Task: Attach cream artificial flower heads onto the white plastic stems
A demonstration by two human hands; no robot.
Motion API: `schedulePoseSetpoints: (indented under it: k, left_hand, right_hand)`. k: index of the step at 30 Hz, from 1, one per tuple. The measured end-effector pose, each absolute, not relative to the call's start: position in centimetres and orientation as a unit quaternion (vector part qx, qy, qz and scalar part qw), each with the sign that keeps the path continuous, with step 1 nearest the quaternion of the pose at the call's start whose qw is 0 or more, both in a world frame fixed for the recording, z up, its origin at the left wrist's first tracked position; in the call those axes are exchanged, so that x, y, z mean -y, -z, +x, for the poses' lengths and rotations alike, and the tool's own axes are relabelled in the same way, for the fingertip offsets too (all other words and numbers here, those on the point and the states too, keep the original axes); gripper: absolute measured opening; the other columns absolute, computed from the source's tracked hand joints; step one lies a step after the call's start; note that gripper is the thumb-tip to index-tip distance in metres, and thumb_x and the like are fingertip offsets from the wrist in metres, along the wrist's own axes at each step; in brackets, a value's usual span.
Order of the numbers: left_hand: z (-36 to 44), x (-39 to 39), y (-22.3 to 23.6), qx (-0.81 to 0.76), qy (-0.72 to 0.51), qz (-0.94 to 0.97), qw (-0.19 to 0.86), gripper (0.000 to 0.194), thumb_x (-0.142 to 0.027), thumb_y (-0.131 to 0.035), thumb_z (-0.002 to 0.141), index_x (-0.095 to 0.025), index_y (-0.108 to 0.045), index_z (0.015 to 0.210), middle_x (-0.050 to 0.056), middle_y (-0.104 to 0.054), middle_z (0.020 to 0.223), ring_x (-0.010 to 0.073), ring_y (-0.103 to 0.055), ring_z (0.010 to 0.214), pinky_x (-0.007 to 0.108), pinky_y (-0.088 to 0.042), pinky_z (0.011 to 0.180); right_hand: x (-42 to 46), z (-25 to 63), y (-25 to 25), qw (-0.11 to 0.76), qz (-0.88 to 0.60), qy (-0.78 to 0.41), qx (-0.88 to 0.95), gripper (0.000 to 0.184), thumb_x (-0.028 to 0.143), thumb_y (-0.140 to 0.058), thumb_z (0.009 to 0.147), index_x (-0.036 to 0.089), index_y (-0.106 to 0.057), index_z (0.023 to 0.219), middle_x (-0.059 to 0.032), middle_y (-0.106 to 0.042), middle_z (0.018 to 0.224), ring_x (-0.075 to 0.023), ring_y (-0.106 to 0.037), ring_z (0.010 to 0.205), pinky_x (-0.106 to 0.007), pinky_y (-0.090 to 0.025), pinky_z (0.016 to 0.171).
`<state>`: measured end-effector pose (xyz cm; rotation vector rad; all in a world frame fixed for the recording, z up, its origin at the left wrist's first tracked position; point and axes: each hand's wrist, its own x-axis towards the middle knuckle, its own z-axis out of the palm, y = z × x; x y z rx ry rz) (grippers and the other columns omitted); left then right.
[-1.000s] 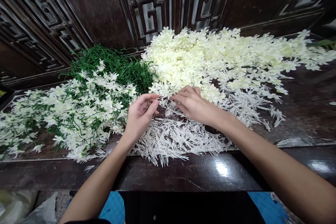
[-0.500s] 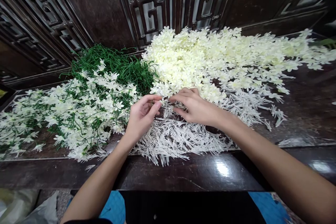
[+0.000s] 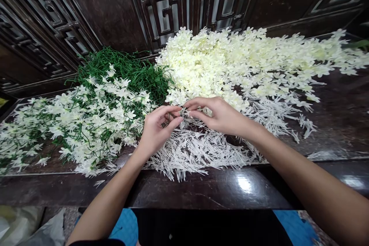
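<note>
My left hand point(image 3: 155, 128) and my right hand point(image 3: 217, 113) meet fingertip to fingertip over the middle of the bench. Between them is a small artificial flower point(image 3: 184, 112), whitish with a bit of green. The fingers and thumb of each hand pinch it from opposite sides and partly hide it. Just below lies a spread of white artificial stamens point(image 3: 198, 153). Behind my right hand rises a heap of loose cream petals point(image 3: 207, 65). To the left of my left hand are assembled white flowers on green stems point(image 3: 98, 119).
A tangle of bare green stems point(image 3: 123, 67) sits at the back left against the carved dark wood backrest point(image 3: 100, 4). More white stamens point(image 3: 268, 115) lie to the right of my right hand. The glossy bench edge point(image 3: 201, 194) runs along the front.
My right hand's fingertips have come in and closed on the small flower beside my left fingers. The heaps look the same.
</note>
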<state>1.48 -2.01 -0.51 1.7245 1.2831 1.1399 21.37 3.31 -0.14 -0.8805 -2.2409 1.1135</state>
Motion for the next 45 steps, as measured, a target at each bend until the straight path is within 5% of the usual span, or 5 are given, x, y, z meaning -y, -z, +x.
schedulePoseSetpoints:
  k: [14, 20, 27, 38, 45]
  left_hand:
    - [1.8, 2.3, 0.0, -0.511, -0.471, 0.620, 0.363, 0.005, -0.018, -0.067, 0.080, -0.019, -0.063, 0.079, 0.003, -0.066, 0.082, 0.0138, -0.062, 0.077, 0.028, -0.054, 0.072]
    - [1.3, 2.1, 0.0, -0.544, -0.523, 0.535, 0.379, 0.012, -0.016, -0.068, 0.073, -0.018, -0.059, 0.067, 0.004, -0.067, 0.083, 0.0145, -0.065, 0.080, 0.030, -0.054, 0.077]
    - [1.1, 1.8, 0.3, -0.530, -0.525, 0.513, 0.425, 0.012, -0.019, -0.073, 0.072, -0.017, -0.061, 0.072, 0.001, -0.064, 0.075, 0.0111, -0.062, 0.068, 0.027, -0.053, 0.070]
    - [1.4, 1.6, -0.1, -0.533, -0.490, 0.506, 0.469, 0.018, -0.020, -0.079, 0.069, -0.017, -0.069, 0.084, 0.003, -0.069, 0.084, 0.0129, -0.066, 0.078, 0.027, -0.056, 0.078]
    - [1.3, 1.8, -0.4, -0.525, -0.482, 0.517, 0.473, 0.012, -0.023, -0.074, 0.076, -0.017, -0.071, 0.086, 0.003, -0.071, 0.082, 0.0120, -0.066, 0.072, 0.026, -0.057, 0.075]
  right_hand:
    - [-2.9, 20.8, -0.1, 0.236, -0.339, -0.414, 0.811, 0.029, 0.034, -0.049, 0.094, 0.016, -0.066, 0.109, -0.0083, -0.069, 0.098, -0.0215, -0.063, 0.087, -0.043, -0.051, 0.079]
    - [-2.4, 20.5, 0.8, 0.153, -0.262, -0.294, 0.906, 0.026, 0.031, -0.050, 0.094, 0.015, -0.071, 0.096, -0.0083, -0.067, 0.108, -0.0257, -0.054, 0.108, -0.051, -0.039, 0.100]
    - [-2.4, 20.4, 1.7, 0.116, -0.259, -0.253, 0.925, 0.020, 0.014, -0.056, 0.091, 0.016, -0.070, 0.104, -0.0051, -0.068, 0.104, -0.0239, -0.052, 0.107, -0.050, -0.041, 0.100]
    - [-2.9, 21.0, 0.4, 0.271, -0.295, -0.348, 0.848, 0.014, 0.023, -0.059, 0.086, 0.019, -0.070, 0.094, -0.0041, -0.071, 0.091, -0.0184, -0.064, 0.082, -0.042, -0.054, 0.078]
    - [-2.5, 20.5, 1.3, 0.148, -0.287, -0.287, 0.902, 0.016, 0.018, -0.060, 0.087, 0.018, -0.071, 0.099, -0.0055, -0.070, 0.097, -0.0223, -0.060, 0.100, -0.047, -0.046, 0.093]
